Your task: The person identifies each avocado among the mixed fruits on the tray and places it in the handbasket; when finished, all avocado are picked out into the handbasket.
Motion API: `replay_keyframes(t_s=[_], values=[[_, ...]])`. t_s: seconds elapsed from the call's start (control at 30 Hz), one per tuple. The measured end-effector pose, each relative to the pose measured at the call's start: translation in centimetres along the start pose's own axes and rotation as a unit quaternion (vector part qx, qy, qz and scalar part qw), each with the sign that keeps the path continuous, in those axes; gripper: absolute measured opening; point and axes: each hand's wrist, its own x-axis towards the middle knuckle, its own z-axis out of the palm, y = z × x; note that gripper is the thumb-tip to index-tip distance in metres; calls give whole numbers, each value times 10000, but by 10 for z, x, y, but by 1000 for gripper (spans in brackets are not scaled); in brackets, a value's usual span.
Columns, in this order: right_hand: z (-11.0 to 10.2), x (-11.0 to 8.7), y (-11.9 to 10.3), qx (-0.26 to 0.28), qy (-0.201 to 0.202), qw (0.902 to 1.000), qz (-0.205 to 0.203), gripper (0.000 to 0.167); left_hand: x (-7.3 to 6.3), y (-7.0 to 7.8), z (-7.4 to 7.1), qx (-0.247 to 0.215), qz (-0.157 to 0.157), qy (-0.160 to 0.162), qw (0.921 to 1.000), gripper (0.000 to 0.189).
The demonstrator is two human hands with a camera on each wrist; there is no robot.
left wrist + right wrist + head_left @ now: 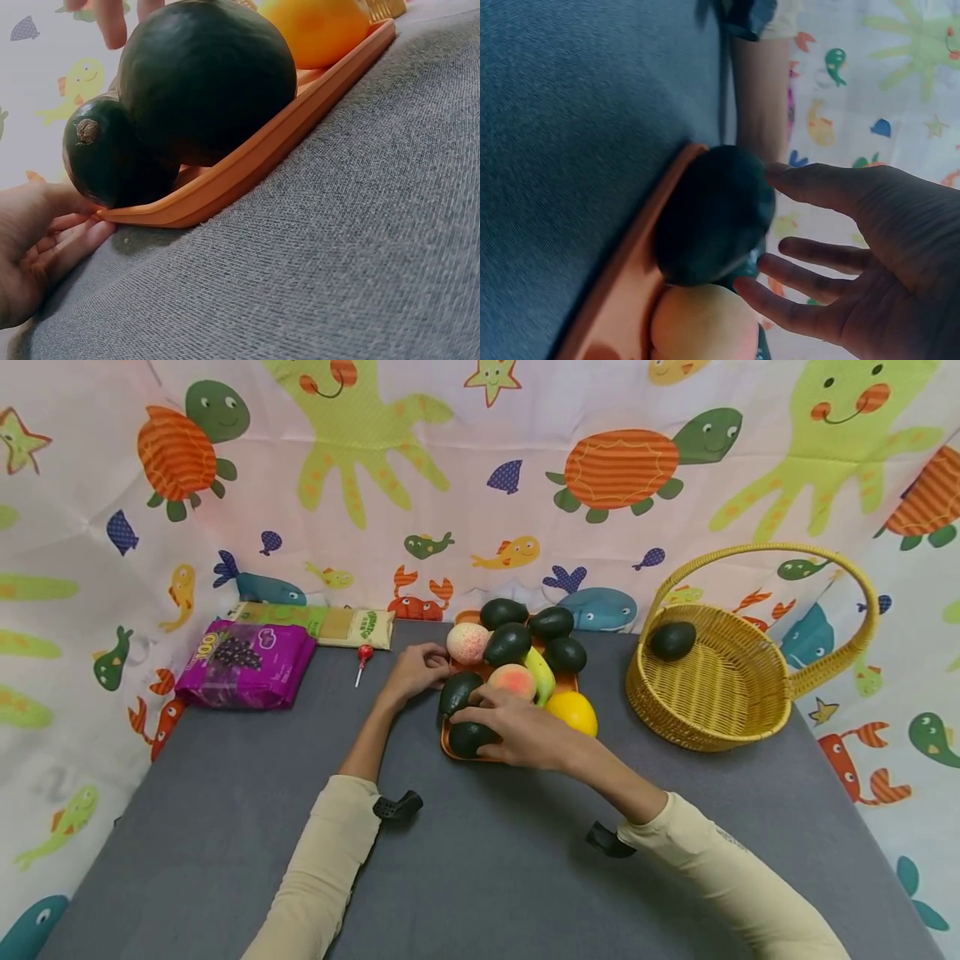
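Head view: your two hands meet at an orange tray point(448, 748) of fruit in the middle of a grey table point(225, 793).
Right hand: your right hand point(517, 731) lies over the near end of the tray, fingers spread and only slightly bent above the nearest avocado point(467, 739). In the right wrist view the fingers point(810, 251) stand open just beside that avocado point(716, 217), the thumb at its top; you do not plainly close on it, and whether skin touches it is hard to tell.
Left hand: your left hand point(415, 670) rests at the tray's left edge. From the left wrist camera, its fingers point(64, 244) lie relaxed on the cloth against the tray's corner point(225, 191), holding nothing.
Nearest avocado: it lies on the front left of the tray, with a second avocado point(457, 692) just behind it.
Other fruit on tray: two peaches point(513, 680), a banana point(542, 675), an orange point(573, 712) and more dark avocados point(507, 643) crowd together, touching.
Basket: a yellow wicker basket point(720, 693) stands to the right of the tray, apart from it, with one avocado point(672, 640) inside.
Far left: a purple packet point(247, 664), a green-and-tan packet point(315, 623) behind it, and a red lollipop point(363, 660) lie near the patterned backdrop point(480, 485).
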Motion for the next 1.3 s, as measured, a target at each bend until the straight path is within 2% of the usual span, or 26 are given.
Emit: replay_keyframes(t_s=[0.17, 0.37, 0.6, 0.9, 1.3], values=[[9, 2, 2, -476, 6, 9988, -118, 54, 1, -1, 1, -6, 25, -6, 10000, 35], [15, 3, 2, -777, 1, 9970, -44, 56, 0, 0, 1, -9, 11, 1, 10000, 37], [18, 4, 4, -735, -102, 9972, -6, 56, 0, -1, 0, 83, -49, -9, 10000, 35], [19, 2, 6, -855, 59, 9963, -107, 55, 0, 0, 1, 48, -27, -34, 10000, 36], [6, 0, -4, -892, 213, 9958, 2, 55, 0, 0, 0, -46, -13, -54, 10000, 37]])
